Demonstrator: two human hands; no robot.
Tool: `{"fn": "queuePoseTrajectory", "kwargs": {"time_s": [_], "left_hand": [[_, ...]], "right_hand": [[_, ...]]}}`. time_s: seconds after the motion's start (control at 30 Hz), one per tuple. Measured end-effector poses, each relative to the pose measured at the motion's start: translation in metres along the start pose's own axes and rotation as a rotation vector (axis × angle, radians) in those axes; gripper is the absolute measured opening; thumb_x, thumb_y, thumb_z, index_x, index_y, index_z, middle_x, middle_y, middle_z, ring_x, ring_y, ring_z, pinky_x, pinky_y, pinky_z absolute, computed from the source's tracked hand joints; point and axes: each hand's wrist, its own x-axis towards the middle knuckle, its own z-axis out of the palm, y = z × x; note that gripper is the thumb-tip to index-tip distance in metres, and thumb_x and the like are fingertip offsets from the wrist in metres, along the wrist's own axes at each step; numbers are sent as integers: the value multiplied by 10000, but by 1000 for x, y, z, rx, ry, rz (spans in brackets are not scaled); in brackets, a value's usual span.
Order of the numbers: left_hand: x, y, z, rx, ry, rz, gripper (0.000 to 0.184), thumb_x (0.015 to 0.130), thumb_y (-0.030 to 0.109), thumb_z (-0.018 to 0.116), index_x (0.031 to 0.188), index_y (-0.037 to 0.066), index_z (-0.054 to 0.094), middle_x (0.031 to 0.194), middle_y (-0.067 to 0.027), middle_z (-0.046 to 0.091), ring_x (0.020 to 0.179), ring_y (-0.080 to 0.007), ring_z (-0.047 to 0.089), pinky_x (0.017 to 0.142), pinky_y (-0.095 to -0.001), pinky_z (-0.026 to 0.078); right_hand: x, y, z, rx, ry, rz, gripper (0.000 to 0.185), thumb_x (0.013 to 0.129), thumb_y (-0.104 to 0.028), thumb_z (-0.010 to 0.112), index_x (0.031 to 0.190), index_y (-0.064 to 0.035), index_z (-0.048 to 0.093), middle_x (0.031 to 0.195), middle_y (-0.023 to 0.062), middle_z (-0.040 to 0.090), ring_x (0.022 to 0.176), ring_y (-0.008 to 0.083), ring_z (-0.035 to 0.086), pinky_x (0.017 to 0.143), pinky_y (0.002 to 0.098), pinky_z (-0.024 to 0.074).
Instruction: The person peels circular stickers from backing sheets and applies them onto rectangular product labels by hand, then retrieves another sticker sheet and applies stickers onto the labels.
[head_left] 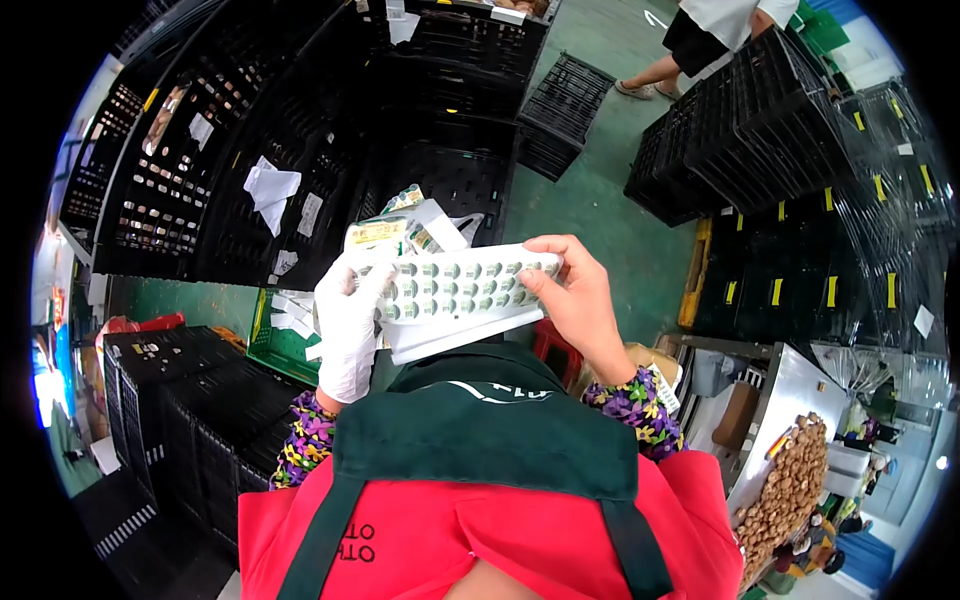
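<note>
A white sheet of round green stickers [455, 288] is stretched in front of my apron, its stickers in rows. My left hand [347, 325], in a white glove, is closed on the sheet's left end. At the right end my bare right hand [575, 300] pinches it, thumb on top and fingers behind. The sheet's lower part is blank white and folds back toward me. Just beyond the left hand lies a clear-wrapped pack with a yellowish label [376, 235]; whether the glove touches it I cannot tell. More labelled packs and white paper are beside it.
Black slatted crates [400, 100] stand ahead and to the left, and stacked black crates [735, 120] to the right. A green crate [275, 345] holds paper scraps. Mushroom-like brown pieces [785, 480] cover a table at lower right. Another person [690, 50] stands at the top right.
</note>
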Motion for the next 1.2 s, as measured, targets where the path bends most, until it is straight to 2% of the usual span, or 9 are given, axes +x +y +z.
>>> {"fn": "queuePoseTrajectory", "kwargs": {"time_s": [0.1,0.4,0.47,0.57,0.67,0.93,1.0,1.07,1.2], "left_hand": [[-5,1,2,60,73,-77,168,857,37,644,1016,-15,648,869,-39,669,737,-62,600,666,-195,472],[-5,-12,-4,21,164,42,144,860,27,648,994,-23,663,881,-64,679,753,-64,609,682,-204,490],[-6,-8,-6,52,166,68,130,855,24,656,977,-16,676,866,-55,681,735,-58,606,665,-190,481],[-6,-3,-7,75,129,138,101,841,12,675,937,-14,690,825,-25,677,710,-38,590,632,-170,454],[-6,1,-3,73,108,144,102,840,5,673,940,-11,690,819,-20,673,703,-32,585,620,-170,450],[-1,3,-1,-25,149,-60,88,857,57,670,912,-9,688,806,-11,664,688,-29,574,613,-167,440],[0,5,-3,65,173,-84,101,851,74,685,914,-5,690,812,-4,663,704,-32,579,627,-176,447],[-3,-9,-7,90,40,37,106,845,78,692,912,-3,696,826,-7,673,725,-54,596,656,-198,464],[-15,1,14,340,-241,284,108,790,42,709,896,21,719,862,-70,701,784,-119,637,714,-246,490]], "right_hand": [[0,5,1,314,89,179,144,870,-114,680,921,7,621,830,-5,638,725,46,540,643,206,441],[3,9,6,248,44,250,363,955,-297,588,749,-1,549,664,-65,493,626,16,391,523,207,343],[10,7,-8,89,-24,264,247,911,-232,640,802,-16,588,707,-40,535,644,53,468,562,243,391],[20,-24,-14,-668,1,-420,222,741,-104,704,960,-105,671,862,50,601,796,236,579,728,320,467],[27,-32,-11,-810,-191,-589,190,744,-89,680,929,-113,646,872,16,582,808,209,570,730,330,461],[25,-13,-11,-932,-116,-1066,136,713,-59,655,842,-83,621,805,12,564,715,191,545,793,349,466],[24,-7,-6,-647,31,-864,87,779,-19,662,769,-63,587,784,42,581,698,172,560,778,339,477],[25,-37,3,1,-4,79,69,914,-91,603,866,-61,562,781,-21,555,699,32,489,692,232,462],[46,-49,42,449,-304,267,88,925,-125,600,908,-42,572,805,-25,543,740,28,489,713,203,430]]}}
